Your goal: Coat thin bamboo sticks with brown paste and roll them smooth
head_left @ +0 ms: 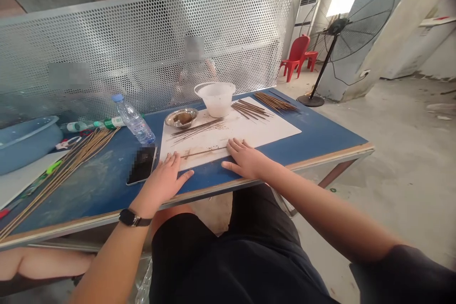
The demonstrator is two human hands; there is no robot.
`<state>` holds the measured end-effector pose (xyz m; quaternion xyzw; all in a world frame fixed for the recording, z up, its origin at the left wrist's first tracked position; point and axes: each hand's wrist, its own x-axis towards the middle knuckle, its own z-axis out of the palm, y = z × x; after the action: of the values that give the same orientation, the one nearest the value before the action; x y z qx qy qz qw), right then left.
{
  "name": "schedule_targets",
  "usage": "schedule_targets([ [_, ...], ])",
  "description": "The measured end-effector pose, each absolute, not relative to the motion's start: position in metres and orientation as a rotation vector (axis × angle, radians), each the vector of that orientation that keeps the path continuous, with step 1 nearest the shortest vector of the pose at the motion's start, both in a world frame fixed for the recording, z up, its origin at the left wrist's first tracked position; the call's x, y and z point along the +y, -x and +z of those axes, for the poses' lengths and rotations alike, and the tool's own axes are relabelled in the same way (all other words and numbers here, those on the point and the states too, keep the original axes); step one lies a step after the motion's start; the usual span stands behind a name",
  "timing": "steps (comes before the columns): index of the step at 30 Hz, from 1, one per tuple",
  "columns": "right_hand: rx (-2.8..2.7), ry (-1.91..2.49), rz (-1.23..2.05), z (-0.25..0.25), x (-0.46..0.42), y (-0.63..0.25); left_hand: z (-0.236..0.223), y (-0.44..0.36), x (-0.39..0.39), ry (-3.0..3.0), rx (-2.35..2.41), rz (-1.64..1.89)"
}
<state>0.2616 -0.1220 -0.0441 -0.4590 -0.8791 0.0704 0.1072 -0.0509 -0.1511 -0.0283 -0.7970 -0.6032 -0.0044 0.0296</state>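
Observation:
A thin brown stick lies across the near part of a white board. My left hand rests flat over its left end, fingers stretched out and thumb apart. Over the right end, my right hand lies flat too, its thumb spread toward the table edge. Beyond the stick are a bundle of fine dark thin sticks, a metal dish with a brown lump in it, and a white plastic bucket. Thicker brown sticks lie right of the bucket.
More brown sticks lie on the blue table. Left of the board are a phone, a water bottle, long bare sticks and a blue basin. A perforated metal screen stands behind; a fan stands to the right.

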Motion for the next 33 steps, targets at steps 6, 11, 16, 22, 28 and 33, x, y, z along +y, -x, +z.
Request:
schedule_targets([
  [6,-2.599,1.355,0.198,-0.048,-0.135,-0.266,-0.018,0.058,-0.174,2.462,-1.921,0.030],
  [11,-2.594,1.420,0.211,-0.040,-0.107,-0.254,-0.015,0.062,-0.137,2.472,-1.981,0.076],
  [16,-2.602,1.425,0.206,-0.040,-0.099,-0.255,-0.017,0.066,-0.125,2.462,-1.990,0.123],
  [22,-2.606,1.309,0.204,-0.050,-0.134,-0.276,-0.023,0.070,-0.165,2.456,-1.897,0.050],
  [28,-2.594,1.322,0.226,-0.045,-0.125,-0.273,-0.024,0.065,-0.159,2.417,-1.914,0.064],
  [33,-2.375,1.508,0.247,-0.027,-0.092,-0.285,-0.013,0.051,-0.139,2.373,-1.964,0.111],
])
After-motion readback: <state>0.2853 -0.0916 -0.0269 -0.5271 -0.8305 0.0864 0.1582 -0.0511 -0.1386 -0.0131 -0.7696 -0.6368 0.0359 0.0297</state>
